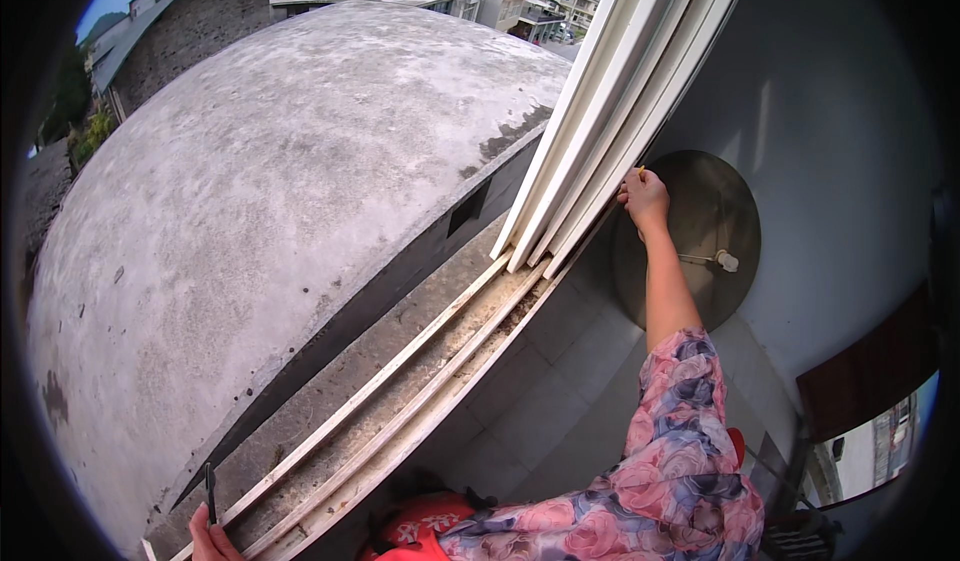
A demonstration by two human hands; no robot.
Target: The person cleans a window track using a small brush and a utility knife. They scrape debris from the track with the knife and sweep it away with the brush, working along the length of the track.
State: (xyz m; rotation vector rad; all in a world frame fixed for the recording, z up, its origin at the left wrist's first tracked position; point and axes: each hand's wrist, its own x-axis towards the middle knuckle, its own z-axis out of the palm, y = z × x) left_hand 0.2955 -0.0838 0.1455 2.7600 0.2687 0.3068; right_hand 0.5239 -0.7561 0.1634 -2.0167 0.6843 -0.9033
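At the lower left, my left hand [208, 539] shows only in part beside the window sill track [400, 406]. Its fingers close on a thin black stick-like tool [210, 491], which points upward; its kind cannot be made out. My right arm, in a floral sleeve, reaches out to the white sliding window frame [615, 91]. There my right hand [648, 203] is closed near the frame's inner edge, with a small yellow thing [641, 172] poking out between the fingers. Dirt and crumbs lie along the grooves of the track.
Outside lies a broad grey concrete roof [300, 161], with buildings beyond it. Indoors, a round brown disc [690, 201] stands by the wall beyond my right forearm, a white corded item [727, 260] in front of it. Red printed cloth [430, 521] shows at the bottom.
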